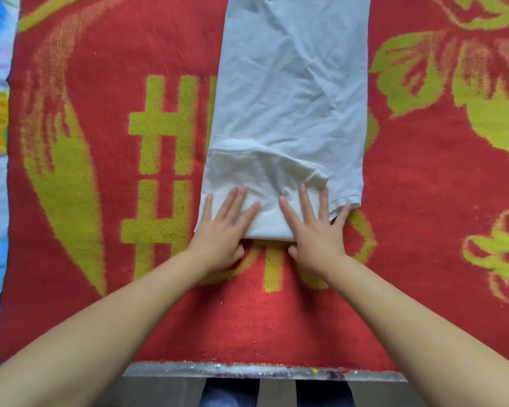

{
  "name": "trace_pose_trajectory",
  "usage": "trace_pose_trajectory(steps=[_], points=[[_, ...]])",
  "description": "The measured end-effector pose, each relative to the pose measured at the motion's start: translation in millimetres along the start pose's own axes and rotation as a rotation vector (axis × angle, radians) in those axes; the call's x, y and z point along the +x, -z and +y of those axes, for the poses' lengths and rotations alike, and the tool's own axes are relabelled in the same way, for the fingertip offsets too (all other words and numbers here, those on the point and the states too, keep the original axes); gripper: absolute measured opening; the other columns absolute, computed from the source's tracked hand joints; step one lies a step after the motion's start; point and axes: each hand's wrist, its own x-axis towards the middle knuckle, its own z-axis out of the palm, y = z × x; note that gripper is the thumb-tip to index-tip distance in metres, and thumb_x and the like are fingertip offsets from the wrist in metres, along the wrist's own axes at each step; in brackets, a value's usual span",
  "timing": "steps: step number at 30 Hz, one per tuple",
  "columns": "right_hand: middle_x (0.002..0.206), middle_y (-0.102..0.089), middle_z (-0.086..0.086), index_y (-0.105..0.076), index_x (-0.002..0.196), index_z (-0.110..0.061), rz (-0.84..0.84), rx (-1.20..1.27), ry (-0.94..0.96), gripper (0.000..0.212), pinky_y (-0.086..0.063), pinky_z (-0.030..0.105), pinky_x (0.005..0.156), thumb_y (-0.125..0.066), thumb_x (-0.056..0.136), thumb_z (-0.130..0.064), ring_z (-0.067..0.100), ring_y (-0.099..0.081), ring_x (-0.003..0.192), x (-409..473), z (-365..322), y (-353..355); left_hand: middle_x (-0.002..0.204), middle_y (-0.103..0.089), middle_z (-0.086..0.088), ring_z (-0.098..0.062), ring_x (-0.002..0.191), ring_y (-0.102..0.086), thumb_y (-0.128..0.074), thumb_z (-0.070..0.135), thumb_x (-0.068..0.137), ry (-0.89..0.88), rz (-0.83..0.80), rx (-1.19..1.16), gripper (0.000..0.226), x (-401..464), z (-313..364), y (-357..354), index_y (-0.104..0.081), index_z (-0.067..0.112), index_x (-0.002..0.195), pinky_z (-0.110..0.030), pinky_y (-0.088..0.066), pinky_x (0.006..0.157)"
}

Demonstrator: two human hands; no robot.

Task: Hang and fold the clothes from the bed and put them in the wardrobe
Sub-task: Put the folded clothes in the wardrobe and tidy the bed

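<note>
We've got our left hand (225, 227) and right hand (316, 230) flat, fingers spread, pressing the near end of the white shirt (288, 113) on the red blanket (115, 171), gripping nothing.

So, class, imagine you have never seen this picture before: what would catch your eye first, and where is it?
The bright red blanket with yellow-green patterns fills nearly the whole view. Down its middle lies a pale garment folded into a long strip. At its near end both hands press flat with fingers spread, the left hand and the right hand side by side.
</note>
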Motion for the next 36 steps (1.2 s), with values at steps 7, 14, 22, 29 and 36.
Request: trace_pose_trajectory(steps=[7,14,22,29,36], points=[[0.161,0.010,0.002,-0.006,0.151,-0.041,-0.094,-0.004,0.040,0.073,-0.002,0.076,0.103,-0.038,0.094,-0.008,0.049,0.014,0.142,11.5,19.3,17.3,0.154,0.019,-0.025,-0.042,0.143,0.014,-0.043,-0.007,0.085,0.096,-0.249,0.060,0.091,23.3,6.3,33.6,0.012,0.024,0.151,-0.059,0.000,0.113],[0.124,-0.059,0.005,-0.058,0.118,-0.026,-0.577,0.349,0.301,0.033,-0.040,0.024,0.086,-0.042,0.093,-0.013,0.021,-0.053,0.106,-41.8,29.4,55.3,0.153,-0.027,-0.020,-0.032,0.127,-0.045,-0.034,-0.005,0.087,-0.129,-0.874,-0.280,0.075,-17.0,25.4,86.3,-0.013,0.024,0.153,-0.030,-0.043,0.100],[0.086,-0.060,-0.002,-0.058,0.094,-0.020,-0.325,0.657,0.088,0.010,-0.041,0.025,0.069,-0.059,0.085,-0.014,0.017,-0.057,0.083,-16.4,78.0,66.8,0.077,-0.058,-0.001,-0.012,0.071,-0.052,-0.059,0.022,0.075,0.216,-0.732,-1.025,0.021,0.6,-44.6,94.3,-0.064,0.004,0.085,-0.030,-0.038,0.067],[0.115,-0.062,0.008,-0.055,0.122,-0.012,0.041,0.711,-0.152,0.034,-0.034,0.027,0.076,-0.059,0.092,-0.027,0.026,-0.056,0.107,45.4,83.4,46.9,0.077,-0.066,0.005,-0.009,0.065,-0.061,-0.061,0.033,0.092,0.878,0.017,-1.612,0.016,37.8,-51.9,64.6,-0.057,0.019,0.085,-0.023,-0.047,0.059],[0.096,-0.064,0.010,-0.050,0.110,-0.012,0.174,0.550,-0.192,0.031,-0.036,0.037,0.064,-0.040,0.100,-0.040,0.034,-0.059,0.089,30.3,73.6,30.1,0.072,-0.051,0.000,-0.016,0.069,-0.044,-0.047,0.022,0.099,0.812,0.405,-1.066,0.024,21.7,-16.8,24.0,-0.053,0.004,0.085,-0.032,-0.031,0.061]])
